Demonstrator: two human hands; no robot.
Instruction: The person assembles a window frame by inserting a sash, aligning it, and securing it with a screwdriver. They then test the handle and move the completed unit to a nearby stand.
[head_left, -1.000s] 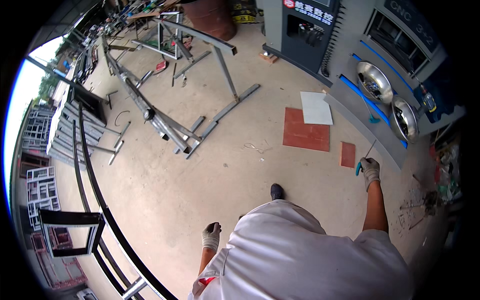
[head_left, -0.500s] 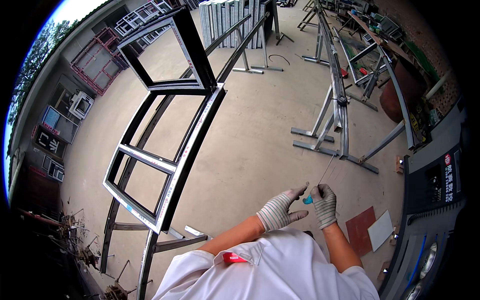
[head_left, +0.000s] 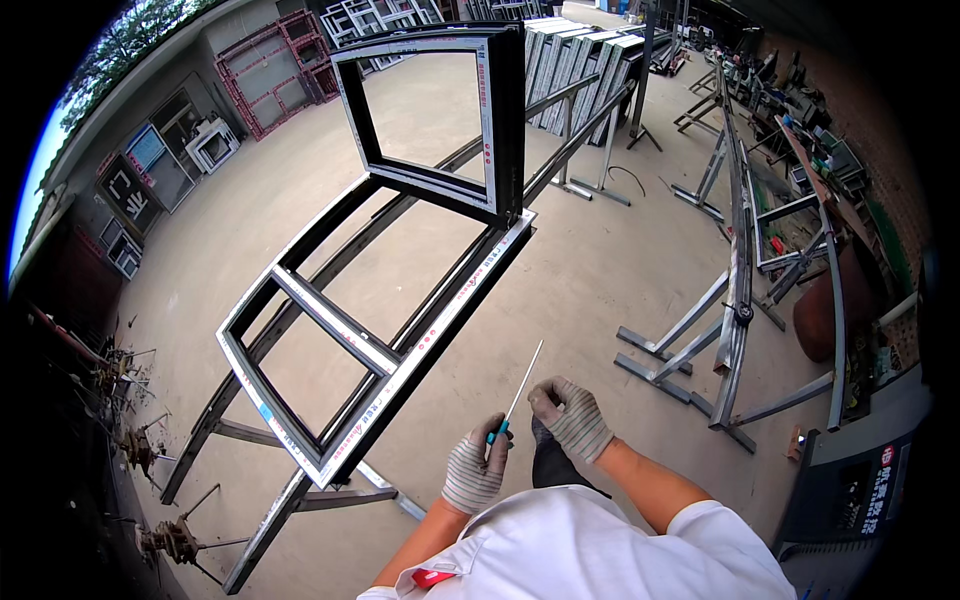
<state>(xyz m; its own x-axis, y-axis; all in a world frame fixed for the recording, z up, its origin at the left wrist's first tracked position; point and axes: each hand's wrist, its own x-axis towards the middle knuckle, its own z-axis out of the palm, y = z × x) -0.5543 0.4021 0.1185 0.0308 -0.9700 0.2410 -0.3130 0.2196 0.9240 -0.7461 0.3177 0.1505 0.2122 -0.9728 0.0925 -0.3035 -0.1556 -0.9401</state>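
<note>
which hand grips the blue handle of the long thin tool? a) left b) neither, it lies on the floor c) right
a: the left hand is closed round the blue handle of the thin tool, while the right hand is beside it, off the handle.

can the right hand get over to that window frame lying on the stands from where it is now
Probably yes, with a step or a lean. The right hand is bare of any load, beside the screwdriver that the left hand holds. Only open floor lies between it and the window frame, off to its left.
</note>
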